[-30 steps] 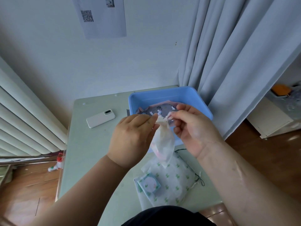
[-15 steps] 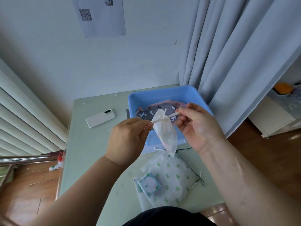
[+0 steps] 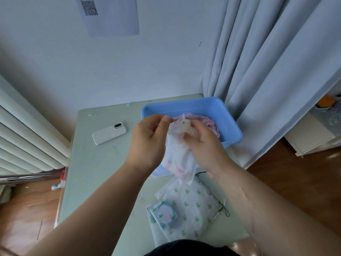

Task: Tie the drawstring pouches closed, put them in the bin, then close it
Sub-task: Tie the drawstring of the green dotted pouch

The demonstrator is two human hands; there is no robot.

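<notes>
Progress check: left hand [image 3: 147, 139] and right hand [image 3: 204, 145] both pinch the white pouch [image 3: 180, 154] by its neck, mid-tie I'd say. Something pink is already in the blue bin [image 3: 212, 109], the cactus pouch [image 3: 191, 209] waits, bin not closed.

The white pouch [image 3: 180, 156] is blurred, and its drawstring cannot be made out between the left hand [image 3: 147, 143] and the right hand [image 3: 204, 145]. They hide the near wall of the blue bin [image 3: 212, 108] and most of its content. The sheet with a QR code [image 3: 110, 15] is cut by the top edge.
</notes>
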